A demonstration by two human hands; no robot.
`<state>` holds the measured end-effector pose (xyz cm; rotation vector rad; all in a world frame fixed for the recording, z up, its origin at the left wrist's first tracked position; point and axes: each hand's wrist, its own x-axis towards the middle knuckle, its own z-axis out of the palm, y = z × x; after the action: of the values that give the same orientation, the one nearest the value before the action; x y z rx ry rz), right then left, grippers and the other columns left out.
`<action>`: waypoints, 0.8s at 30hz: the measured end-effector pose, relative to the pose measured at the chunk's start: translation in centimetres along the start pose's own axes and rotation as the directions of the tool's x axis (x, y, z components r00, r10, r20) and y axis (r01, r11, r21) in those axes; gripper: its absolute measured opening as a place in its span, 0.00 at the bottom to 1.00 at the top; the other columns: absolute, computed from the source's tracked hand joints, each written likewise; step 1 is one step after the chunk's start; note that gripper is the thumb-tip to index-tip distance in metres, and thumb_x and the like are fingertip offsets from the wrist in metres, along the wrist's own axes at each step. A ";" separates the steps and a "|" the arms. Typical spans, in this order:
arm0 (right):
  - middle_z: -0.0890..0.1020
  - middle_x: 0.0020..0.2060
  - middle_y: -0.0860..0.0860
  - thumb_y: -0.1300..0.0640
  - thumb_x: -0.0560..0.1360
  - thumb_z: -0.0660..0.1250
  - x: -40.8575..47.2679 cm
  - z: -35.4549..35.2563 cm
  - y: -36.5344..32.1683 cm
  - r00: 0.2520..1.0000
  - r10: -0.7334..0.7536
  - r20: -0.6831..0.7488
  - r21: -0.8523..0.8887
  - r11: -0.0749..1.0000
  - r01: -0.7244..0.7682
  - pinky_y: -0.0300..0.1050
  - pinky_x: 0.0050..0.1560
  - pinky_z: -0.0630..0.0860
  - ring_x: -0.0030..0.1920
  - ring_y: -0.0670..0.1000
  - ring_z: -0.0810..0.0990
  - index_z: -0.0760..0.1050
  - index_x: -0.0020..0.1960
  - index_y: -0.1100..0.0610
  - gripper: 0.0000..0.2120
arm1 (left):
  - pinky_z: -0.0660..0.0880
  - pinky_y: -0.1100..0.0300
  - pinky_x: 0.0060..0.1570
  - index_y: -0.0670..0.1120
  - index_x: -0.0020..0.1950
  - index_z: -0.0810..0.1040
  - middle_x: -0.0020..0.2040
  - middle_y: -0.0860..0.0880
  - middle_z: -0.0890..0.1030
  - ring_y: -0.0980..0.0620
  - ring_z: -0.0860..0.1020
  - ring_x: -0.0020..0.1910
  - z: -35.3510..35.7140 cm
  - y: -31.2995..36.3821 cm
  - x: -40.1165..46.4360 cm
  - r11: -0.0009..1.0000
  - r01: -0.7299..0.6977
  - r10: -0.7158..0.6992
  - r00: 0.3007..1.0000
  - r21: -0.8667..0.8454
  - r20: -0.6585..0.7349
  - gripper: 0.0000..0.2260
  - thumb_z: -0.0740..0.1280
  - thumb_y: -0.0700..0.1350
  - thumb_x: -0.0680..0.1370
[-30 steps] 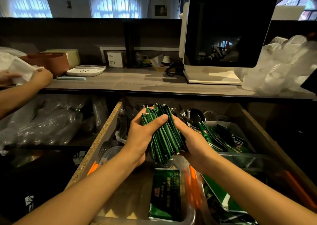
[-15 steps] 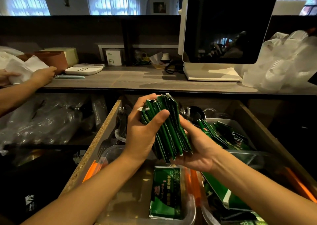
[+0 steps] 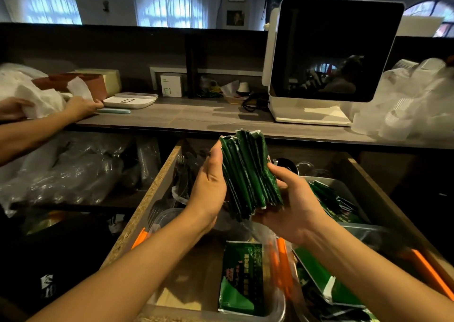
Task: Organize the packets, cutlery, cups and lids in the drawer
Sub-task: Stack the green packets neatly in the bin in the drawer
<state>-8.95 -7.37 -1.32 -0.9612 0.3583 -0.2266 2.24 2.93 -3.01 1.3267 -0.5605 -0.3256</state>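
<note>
Nearest, one clear tub [image 3: 275, 307] at the drawer's front edge holds a single flat green packet [image 3: 242, 278], printed face up; to its right a second tub [image 3: 368, 230] holds more green packets [image 3: 319, 278], too jumbled to count, with orange clips [image 3: 281, 262] between the two; above them both hands hold one stack of packets [image 3: 248, 174] on edge over the drawer [image 3: 147, 206], about a dozen dark green sachets with pale torn-looking ends, fanned slightly at the top; the left hand [image 3: 208, 189] presses flat against the stack's left side, fingers straight and together, thumb up along the edge; the right hand [image 3: 292, 203] cups the stack from below and right, fingers curled round its lower end; further in, dark forks [image 3: 181, 172] lie along the drawer's left side, number unclear; left of the drawer sit bagged clear cups [image 3: 73, 172]; beyond, on the counter [image 3: 196, 117], another person's two hands [image 3: 83, 105] handle white paper, beside one scale [image 3: 130, 100], one screen [image 3: 331, 51] and a bag of white cups [image 3: 412, 100].
</note>
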 end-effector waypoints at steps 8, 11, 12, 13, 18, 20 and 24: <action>0.82 0.55 0.61 0.49 0.70 0.69 0.6 -1.6 -0.9 1.000 0.004 -0.005 0.111 0.994 -0.004 0.49 0.46 0.81 0.51 0.59 0.82 0.78 0.63 0.60 0.24 | 0.76 0.46 0.63 0.48 0.73 0.72 0.68 0.45 0.78 0.45 0.74 0.69 0.3 0.0 -0.7 0.978 0.071 -0.021 0.968 -0.195 0.248 0.25 0.59 0.59 0.80; 0.83 0.53 0.60 0.54 0.67 0.74 0.9 -2.4 -1.8 0.995 -0.095 -0.007 -0.104 0.990 0.094 0.47 0.42 0.81 0.47 0.57 0.84 0.74 0.65 0.59 0.28 | 0.80 0.46 0.55 0.48 0.69 0.76 0.62 0.43 0.82 0.43 0.79 0.63 -0.6 0.6 -0.4 0.958 0.191 -0.128 0.951 -0.212 0.280 0.29 0.55 0.66 0.78; 0.82 0.56 0.60 0.57 0.64 0.76 1.1 -2.7 -2.1 0.989 -0.148 -0.020 -0.224 0.964 0.140 0.49 0.43 0.82 0.49 0.57 0.84 0.71 0.68 0.57 0.33 | 0.79 0.44 0.57 0.48 0.69 0.75 0.62 0.43 0.82 0.43 0.80 0.62 -1.0 0.8 -0.2 0.950 0.234 -0.166 0.940 -0.208 0.299 0.31 0.56 0.69 0.77; 0.80 0.59 0.59 0.57 0.61 0.78 1.1 -3.0 -2.4 0.977 -0.208 -0.049 -0.345 0.922 0.179 0.51 0.46 0.82 0.52 0.57 0.84 0.68 0.70 0.53 0.40 | 0.79 0.42 0.57 0.49 0.69 0.75 0.62 0.44 0.83 0.43 0.81 0.61 -1.4 0.9 0.1 0.951 0.256 -0.193 0.930 -0.176 0.312 0.32 0.58 0.70 0.76; 0.67 0.71 0.46 0.52 0.58 0.84 0.8 -3.0 -2.8 0.919 -0.389 0.063 -0.699 0.640 0.319 0.55 0.62 0.77 0.63 0.50 0.77 0.50 0.78 0.41 0.59 | 0.83 0.47 0.49 0.48 0.66 0.76 0.57 0.45 0.85 0.46 0.85 0.53 -0.5 0.9 -0.3 0.976 0.217 -0.210 0.929 0.011 0.305 0.25 0.73 0.57 0.72; 0.64 0.73 0.43 0.51 0.60 0.81 0.7 -2.7 -2.7 0.893 -0.442 0.086 -0.739 0.573 0.354 0.52 0.62 0.77 0.66 0.49 0.74 0.46 0.79 0.41 0.60 | 0.83 0.53 0.45 0.46 0.66 0.76 0.54 0.45 0.86 0.47 0.85 0.50 0.0 0.4 -0.4 0.985 0.166 -0.151 0.958 -0.043 0.243 0.24 0.70 0.53 0.72; 0.69 0.68 0.44 0.45 0.60 0.78 1.0 -2.1 -1.8 0.861 -0.507 -0.044 -0.606 0.698 0.380 0.43 0.57 0.77 0.60 0.44 0.77 0.49 0.79 0.43 0.56 | 0.80 0.50 0.57 0.45 0.69 0.75 0.57 0.46 0.85 0.46 0.83 0.56 0.5 -0.4 -0.8 0.997 0.055 -0.048 0.992 -0.056 0.116 0.30 0.74 0.58 0.71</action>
<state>-8.93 -10.28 -1.11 -1.6461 0.3896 -0.7042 1.35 2.81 -3.49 1.2724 -0.6091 -0.4601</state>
